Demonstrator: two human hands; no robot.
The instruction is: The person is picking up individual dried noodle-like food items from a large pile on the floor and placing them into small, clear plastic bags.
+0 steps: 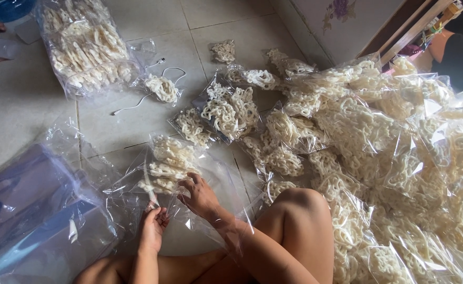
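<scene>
Because the big heap of bagged crackers [399,158] rises just right of the bag you are filling, a careless elbow or knee could, I judge, tip packets down onto your work. The clear bag [163,173] itself lies on the tiled floor [10,105] straight ahead of your knee [299,205], its mouth towards you, with pale ring-shaped crackers [165,163] bunched at its far end. That thin plastic looks slippery and easy to tear; a hard push could crush the brittle crackers or split a seam.

Your right hand [200,195] is inside the mouth of the bag, fingers curled loosely and partly spread, touching the nearest crackers; whether it grips any, you cannot tell from here. Your left hand [154,223], nearer you than the bag, pinches the plastic edge, fingers drawn together.
</scene>
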